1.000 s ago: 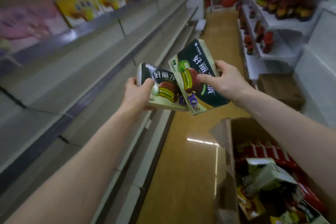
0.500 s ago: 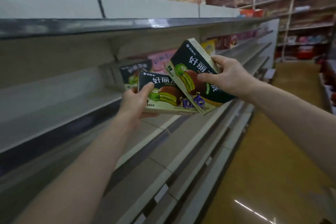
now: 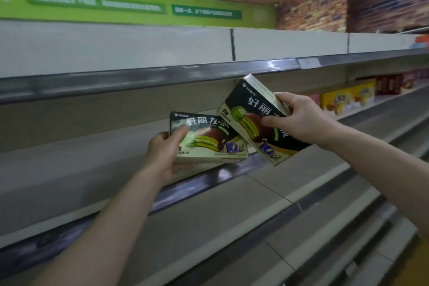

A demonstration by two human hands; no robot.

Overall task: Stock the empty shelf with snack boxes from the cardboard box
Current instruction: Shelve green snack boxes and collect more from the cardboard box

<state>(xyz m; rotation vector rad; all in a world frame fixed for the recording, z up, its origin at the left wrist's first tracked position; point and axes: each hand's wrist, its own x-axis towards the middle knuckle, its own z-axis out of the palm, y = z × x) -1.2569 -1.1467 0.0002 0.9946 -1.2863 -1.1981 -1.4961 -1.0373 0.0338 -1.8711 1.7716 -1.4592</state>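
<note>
I hold two dark green snack boxes printed with chocolate pies, one in each hand. My left hand (image 3: pixel 165 150) grips the lower box (image 3: pixel 209 138) by its left end, thumb across the front; the box sits level at the front edge of the empty grey shelf (image 3: pixel 69 169). My right hand (image 3: pixel 299 118) grips the second box (image 3: pixel 250 111) by its upper right side and holds it tilted, its lower corner overlapping the first box. The cardboard box is out of view.
An upper shelf lip (image 3: pixel 151 78) runs just above the boxes. Yellow boxes (image 3: pixel 346 98) and red boxes (image 3: pixel 392 85) stand further right on the same shelf level. Several bare shelves (image 3: pixel 232 227) step down below my arms.
My view has swung up and left from the aisle and the cardboard box to the shelf. Both hands have carried their boxes up to the empty shelf's front edge.
</note>
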